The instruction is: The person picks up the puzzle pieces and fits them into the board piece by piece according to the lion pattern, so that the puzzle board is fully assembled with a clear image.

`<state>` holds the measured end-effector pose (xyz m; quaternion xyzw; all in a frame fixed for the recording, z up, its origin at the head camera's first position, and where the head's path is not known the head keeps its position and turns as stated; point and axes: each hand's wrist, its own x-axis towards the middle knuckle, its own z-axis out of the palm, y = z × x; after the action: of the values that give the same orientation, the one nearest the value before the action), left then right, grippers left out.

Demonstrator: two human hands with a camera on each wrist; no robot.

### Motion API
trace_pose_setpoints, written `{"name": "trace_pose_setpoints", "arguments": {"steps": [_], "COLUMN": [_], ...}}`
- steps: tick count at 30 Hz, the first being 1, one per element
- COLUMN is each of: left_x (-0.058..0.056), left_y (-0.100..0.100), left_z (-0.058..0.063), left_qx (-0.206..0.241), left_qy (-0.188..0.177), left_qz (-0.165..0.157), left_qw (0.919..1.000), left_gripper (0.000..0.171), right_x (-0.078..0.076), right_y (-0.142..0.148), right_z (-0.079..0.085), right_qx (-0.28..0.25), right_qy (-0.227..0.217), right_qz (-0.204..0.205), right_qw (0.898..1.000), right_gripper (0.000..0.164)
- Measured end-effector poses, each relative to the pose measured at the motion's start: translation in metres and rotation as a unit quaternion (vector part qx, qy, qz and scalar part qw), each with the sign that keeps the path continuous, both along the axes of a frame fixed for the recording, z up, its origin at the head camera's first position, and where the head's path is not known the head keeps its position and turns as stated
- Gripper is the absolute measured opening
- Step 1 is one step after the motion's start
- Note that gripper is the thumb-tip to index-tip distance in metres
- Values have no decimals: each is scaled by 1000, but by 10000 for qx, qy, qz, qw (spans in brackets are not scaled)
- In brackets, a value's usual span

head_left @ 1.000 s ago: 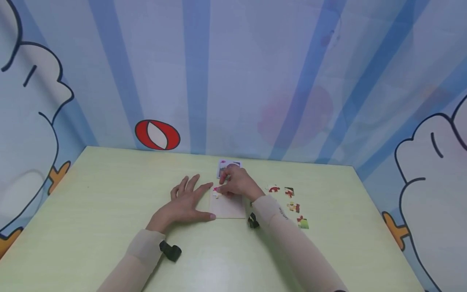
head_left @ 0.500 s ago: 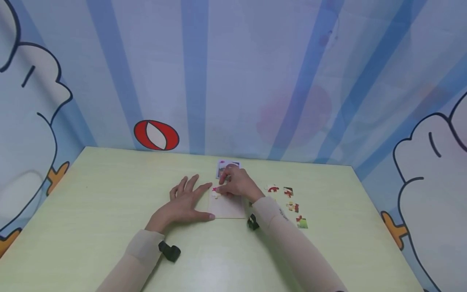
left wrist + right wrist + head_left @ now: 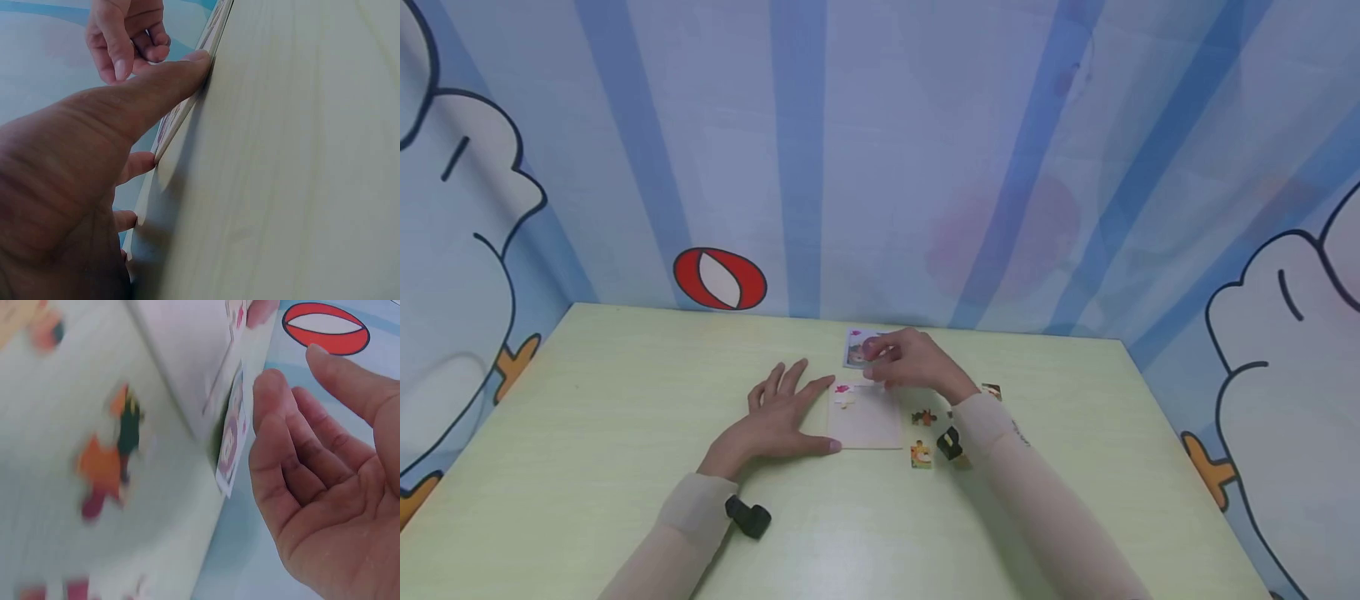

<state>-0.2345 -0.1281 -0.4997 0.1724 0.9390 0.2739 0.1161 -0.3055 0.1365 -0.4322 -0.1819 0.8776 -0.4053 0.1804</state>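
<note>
A white square puzzle tray (image 3: 872, 427) lies flat on the table, a jigsaw piece (image 3: 844, 397) with a pink mark in its upper left corner. My left hand (image 3: 771, 425) lies along the tray's left side, fingers spread, thumb tip at the near corner. In the left wrist view the thumb (image 3: 169, 78) touches the tray's edge. Above the tray's far edge hovers my right hand (image 3: 917, 362), fingers loosely bent. Its palm (image 3: 331, 512) faces the right wrist camera with nothing between thumb and fingers. Behind it, a small picture card (image 3: 854, 350) is partly covered.
Loose jigsaw pieces lie right of the tray, among them a dark orange one (image 3: 923, 417), a yellow one (image 3: 921, 455) and one (image 3: 992, 390) beyond the right sleeve. That sleeve hides others. A blue striped cloth (image 3: 880, 167) hangs behind the table (image 3: 625, 375).
My right hand has come off the piece in the tray's corner and shifted right, its fingers loosening. The left hand has stayed in place.
</note>
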Motion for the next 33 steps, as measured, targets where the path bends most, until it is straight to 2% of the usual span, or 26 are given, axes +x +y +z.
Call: {"name": "trace_pose_setpoints", "arguments": {"steps": [4,9,16,24,33], "left_x": [-1,1,5,6,4], "left_y": [0,-1,0,1,0], "left_z": [-1,4,12,13,11], "left_qx": [16,13,97,227,171], "left_qy": [26,-6,4,47,91], "left_qz": [-16,-29,-93,-88,-109], "left_qw": [10000,10000,9999,9997,9998], "left_gripper": [103,103,102,103,102], "right_x": [1,0,-2,0,2], "right_y": [16,35,65,103,133], "right_z": [7,15,17,12,-5], "right_qx": [197,300,401,742,941], "right_qy": [42,103,42,315,98], "right_qz": [153,209,70,-140,-625], "right_qw": [9997,9993,9992,9966,9936], "right_gripper": [39,37,38,32,29]}}
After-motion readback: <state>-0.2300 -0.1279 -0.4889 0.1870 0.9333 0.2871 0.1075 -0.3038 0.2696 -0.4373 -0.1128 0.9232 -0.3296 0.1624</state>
